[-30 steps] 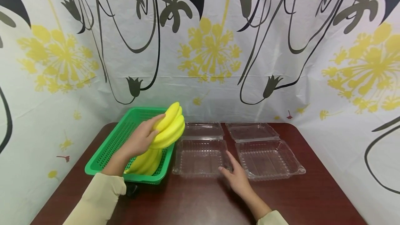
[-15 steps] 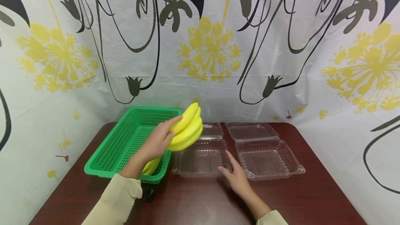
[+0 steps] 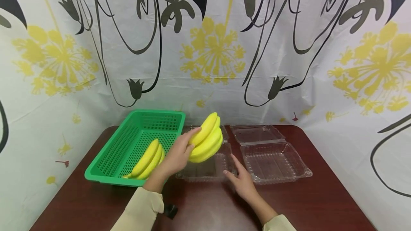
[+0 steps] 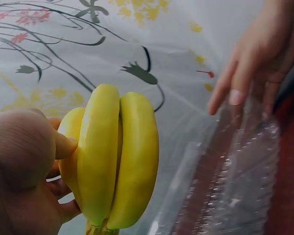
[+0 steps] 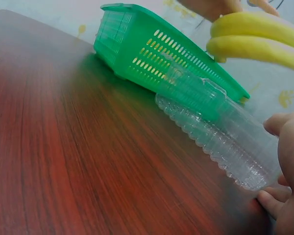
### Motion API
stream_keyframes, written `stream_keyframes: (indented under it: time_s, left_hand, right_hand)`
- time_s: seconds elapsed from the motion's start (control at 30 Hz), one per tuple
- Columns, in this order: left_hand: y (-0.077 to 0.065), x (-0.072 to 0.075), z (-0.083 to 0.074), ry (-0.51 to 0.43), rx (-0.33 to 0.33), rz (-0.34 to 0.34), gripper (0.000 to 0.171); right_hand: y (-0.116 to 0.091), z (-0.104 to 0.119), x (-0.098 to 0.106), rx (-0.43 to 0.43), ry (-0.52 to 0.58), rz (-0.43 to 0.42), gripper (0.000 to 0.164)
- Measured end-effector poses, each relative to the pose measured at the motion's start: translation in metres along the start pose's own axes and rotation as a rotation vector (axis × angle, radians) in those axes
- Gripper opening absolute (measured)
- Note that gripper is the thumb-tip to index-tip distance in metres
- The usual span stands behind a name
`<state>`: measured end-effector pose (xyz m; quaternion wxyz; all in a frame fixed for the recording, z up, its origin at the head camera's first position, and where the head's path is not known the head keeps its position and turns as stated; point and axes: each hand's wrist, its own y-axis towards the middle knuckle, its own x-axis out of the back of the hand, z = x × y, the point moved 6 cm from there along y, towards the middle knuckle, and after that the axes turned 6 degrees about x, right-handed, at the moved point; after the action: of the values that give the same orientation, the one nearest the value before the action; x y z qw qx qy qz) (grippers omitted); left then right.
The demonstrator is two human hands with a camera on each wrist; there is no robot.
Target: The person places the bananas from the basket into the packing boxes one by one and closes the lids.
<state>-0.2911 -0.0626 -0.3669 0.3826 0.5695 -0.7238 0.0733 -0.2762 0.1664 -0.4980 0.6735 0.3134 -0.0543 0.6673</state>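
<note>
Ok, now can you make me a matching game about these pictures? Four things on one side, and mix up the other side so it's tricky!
Things:
1. left hand
2. right hand
3. basket
4. table

Matches:
A. dark reddish-brown
B. at the side of a clear box
C. holding bananas
D. green, with holes in it

Right pairs: 1-C, 2-B, 3-D, 4-A

In the head view and in both wrist views, I can read no text, label, brand, number or sign.
</note>
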Motion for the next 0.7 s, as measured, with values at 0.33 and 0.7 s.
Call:
stream_keyframes:
  time_s: [0.33, 0.7]
  left_hand:
    - [-0.005, -0.039, 0.021, 0.093, 0.085, -0.003, 0.058]
    - [-0.008, -0.049, 0.024, 0.224, -0.039, -0.011, 0.053]
  right_hand:
    - [0.0, 0.0, -0.003, -0.023, 0.009, 0.02, 0.071]
    - [0.001, -0.003, -0.001, -0.026, 0.026, 0.011, 0.07]
